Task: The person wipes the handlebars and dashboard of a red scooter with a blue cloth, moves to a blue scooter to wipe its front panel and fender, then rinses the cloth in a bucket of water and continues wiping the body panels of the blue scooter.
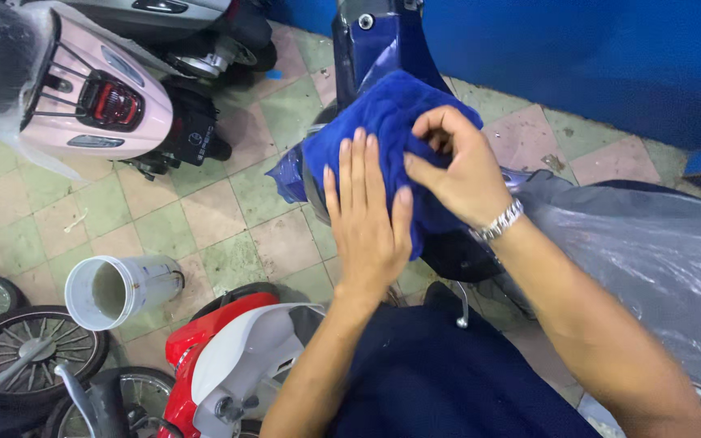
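Centre of frame: our left hand (367, 223) lies flat on the blue cloth (383, 122), fingers straight, close together, pointing up-frame, palm at the cloth's lower edge. Just right, our right hand (460, 166) pinches a fold between thumb and curled fingers. The cloth drapes over the blue scooter (375, 36), running from upper centre down toward us, under both hands.

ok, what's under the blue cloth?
The cloth lies over a dark blue scooter; its panel shows above and at the left edge. Left hand presses flat, right hand pinches a fold. The part beneath is covered.
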